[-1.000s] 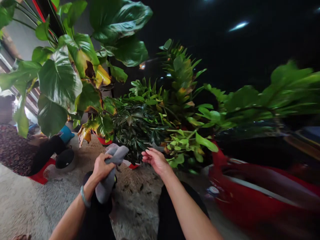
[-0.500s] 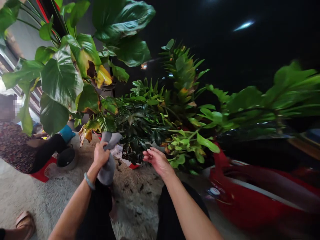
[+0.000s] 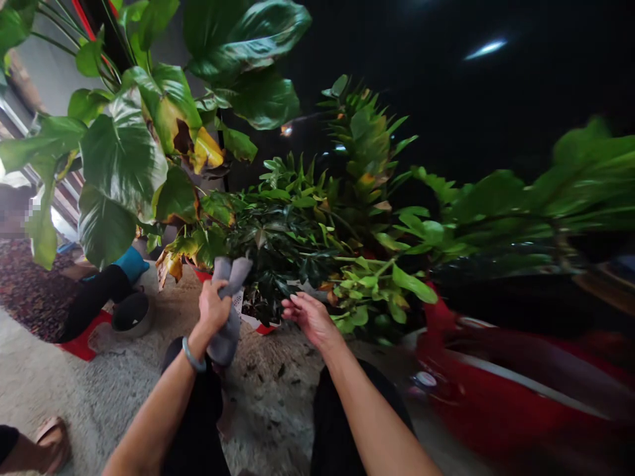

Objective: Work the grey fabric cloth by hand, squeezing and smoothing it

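Note:
My left hand [image 3: 214, 309] is closed round a bunched grey cloth [image 3: 227, 338], whose ends stick out above and below the fist. A bracelet circles that wrist. To the right, my right hand [image 3: 308, 316] is turned partly palm up, its fingers curled together at the edge of a dark-leaved potted plant [image 3: 270, 254]. The fingertips appear to pinch a dark leaf [image 3: 286, 288] of this plant; the exact contact is hard to see. The cloth is just left of the plant, in front of its white and red pot [image 3: 262, 326].
A large-leaved plant [image 3: 122, 152] with yellowed patches overhangs the left. Lighter green stems [image 3: 367, 281] spread beside my right hand. A red scooter-like body [image 3: 496, 377] stands at right, blurred. At left, a person [image 3: 34, 291] sits on a red stool [image 3: 88, 337] near a dark bucket [image 3: 131, 316].
My left hand has moved slightly right with the grey cloth, closer to the dark-leaved plant. My right hand has stayed almost in place.

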The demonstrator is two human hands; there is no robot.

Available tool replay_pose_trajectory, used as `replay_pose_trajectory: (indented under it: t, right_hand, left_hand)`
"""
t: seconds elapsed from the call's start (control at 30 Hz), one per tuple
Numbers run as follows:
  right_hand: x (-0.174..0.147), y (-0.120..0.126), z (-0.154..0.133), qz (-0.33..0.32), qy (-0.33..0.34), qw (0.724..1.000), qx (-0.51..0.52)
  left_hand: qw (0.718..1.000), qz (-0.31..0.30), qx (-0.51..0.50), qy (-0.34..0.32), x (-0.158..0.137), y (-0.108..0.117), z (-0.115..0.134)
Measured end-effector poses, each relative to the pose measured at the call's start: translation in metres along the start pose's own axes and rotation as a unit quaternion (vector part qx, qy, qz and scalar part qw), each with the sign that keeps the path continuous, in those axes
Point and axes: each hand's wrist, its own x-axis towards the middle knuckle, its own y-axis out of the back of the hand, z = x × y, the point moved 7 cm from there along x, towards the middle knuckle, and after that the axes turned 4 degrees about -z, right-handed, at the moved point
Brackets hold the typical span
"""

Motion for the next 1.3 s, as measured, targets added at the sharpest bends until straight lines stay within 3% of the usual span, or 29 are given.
replay_pose_trajectory:
  t: [0.07,0.17,0.27,0.37,0.47,0.53,0.6,0.67,0.73,0.83,0.9,1.0,1.1,1.2,1.3]
  right_hand:
    - [0.001,0.003,-0.001,0.0,0.0,1.0,-0.003]
    - [0.002,0.003,-0.002,-0.014,-0.001,1.0,0.004]
    - [0.001,0.001,-0.004,-0.022,0.001,1.0,0.009]
    - [-0.003,-0.004,-0.006,-0.028,0.011,0.999,0.018]
    - [-0.005,-0.006,-0.007,-0.031,0.013,0.999,0.019]
    - [-0.006,-0.005,-0.007,-0.027,0.012,0.999,0.014]
    - [-0.006,-0.003,-0.009,-0.025,0.017,0.999,0.014]
    - [-0.005,-0.002,-0.011,-0.027,0.026,0.999,0.016]
    - [-0.004,0.0,-0.012,-0.029,0.033,0.999,0.014]
    - [-0.003,0.0,-0.012,-0.035,0.036,0.999,0.014]
    - [-0.002,0.001,-0.009,-0.037,0.031,0.999,0.024]
    - [0.002,0.007,-0.001,-0.016,0.01,1.0,0.02]
    - [0.006,0.014,0.005,0.002,-0.01,1.0,-0.012]
    - [0.005,0.016,0.004,0.011,-0.006,1.0,-0.018]
    - [0.0,0.01,-0.002,0.002,-0.001,1.0,-0.008]
  left_hand:
    - [0.999,-0.037,-0.022,-0.002,-0.037,-0.014,-0.015]
    - [0.996,0.006,-0.078,-0.048,-0.066,0.008,0.0]
    - [0.981,0.124,-0.101,-0.109,-0.046,0.05,0.04]
    - [0.972,0.18,-0.097,-0.116,-0.004,0.06,0.061]
    - [0.988,0.106,-0.105,-0.025,0.015,0.026,0.038]
    - [0.992,0.036,-0.114,0.049,-0.001,-0.001,0.012]
    - [0.99,0.008,-0.125,0.07,-0.03,-0.012,0.001]
    - [0.99,0.025,-0.136,0.031,-0.054,-0.007,0.015]
    - [0.989,0.046,-0.133,-0.035,-0.059,0.005,0.049]
    - [0.987,0.036,-0.099,-0.123,-0.035,0.004,0.106]
    - [0.987,-0.031,-0.057,-0.149,-0.013,-0.017,0.127]
    - [0.974,-0.179,0.034,-0.133,-0.009,-0.058,0.12]
    - [0.961,-0.249,0.047,-0.108,-0.036,-0.063,0.098]
    - [0.978,-0.17,-0.039,-0.119,-0.046,-0.023,0.098]
    - [0.986,0.007,-0.087,-0.141,-0.021,0.029,0.105]
